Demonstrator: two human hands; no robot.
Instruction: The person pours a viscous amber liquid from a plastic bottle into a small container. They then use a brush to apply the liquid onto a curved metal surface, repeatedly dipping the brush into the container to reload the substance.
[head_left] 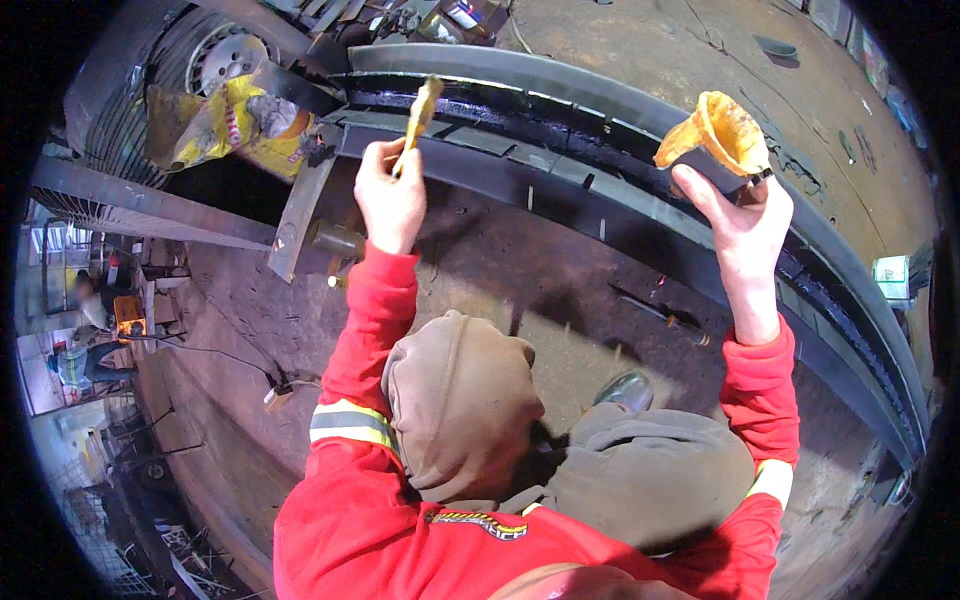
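Observation:
My left hand [388,205] is closed around the handle of a paintbrush [424,108], whose yellow-stained head points up and away from me. Over on the right, my right hand [750,225] grips a small paint container [735,130] with a wide, uneven mouth coated in yellow-orange. Its lower part is dark, and its contents cannot be made out clearly. Both hands are raised near a long dark curved metal beam [640,192], which bends across the view from upper left to lower right. The brush tip appears in front of the beam, apart from the container.
My bent knees [460,400] and one shoe [626,391] are below the beam. Upper left are a wheel [228,60] and a yellow bag [235,125]. A white-green bucket [892,280] stands far right. At far left, a person [90,300] is near an orange box [129,316]; a cable [215,352] crosses the floor.

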